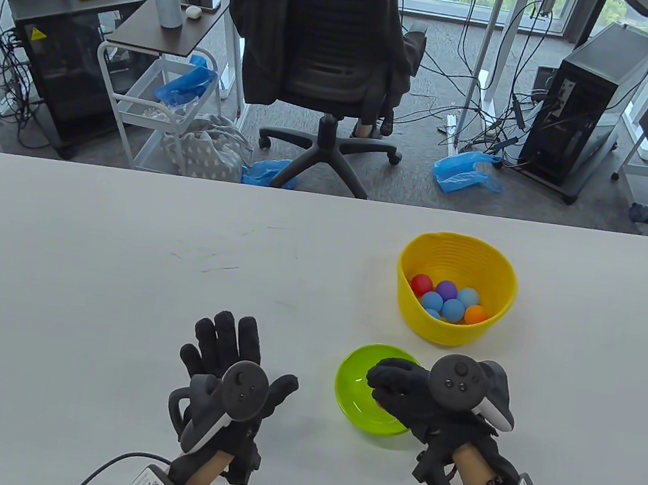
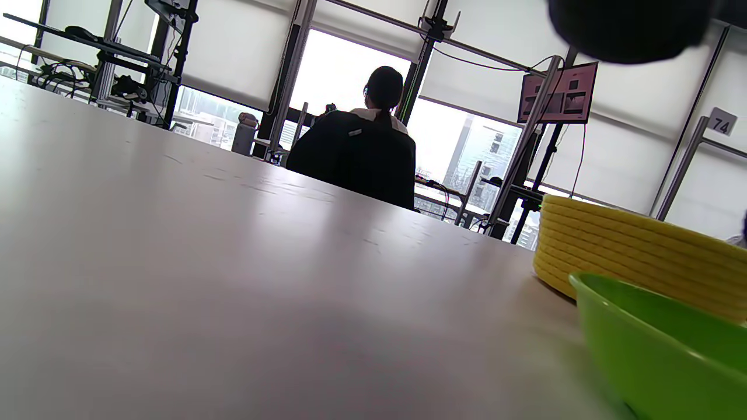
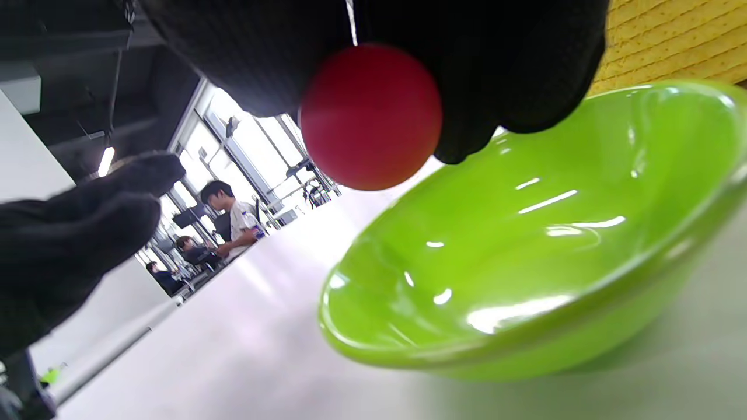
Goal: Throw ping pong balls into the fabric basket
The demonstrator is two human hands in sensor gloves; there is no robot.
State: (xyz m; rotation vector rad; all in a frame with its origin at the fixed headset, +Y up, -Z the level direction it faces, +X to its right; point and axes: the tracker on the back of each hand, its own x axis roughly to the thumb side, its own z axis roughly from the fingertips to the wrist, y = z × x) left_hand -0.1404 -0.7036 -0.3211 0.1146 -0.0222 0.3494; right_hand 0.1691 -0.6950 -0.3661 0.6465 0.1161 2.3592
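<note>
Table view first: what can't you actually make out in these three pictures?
- Red ball: seen only in the right wrist view; in the table view the right hand covers it.
- Green bowl: the same hand hides part of its inside in the table view.
- Yellow basket: its near wall hides the lowest balls, so no sure count.
- Left hand: the left wrist view shows only a dark blur at the top edge.

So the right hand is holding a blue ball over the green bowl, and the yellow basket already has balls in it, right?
Almost. The ball is red, not blue: the right wrist view shows it gripped in the right hand's gloved fingers. The rest holds: the hand is over the green bowl, and the yellow basket already has balls in it, as the table view shows.
</note>
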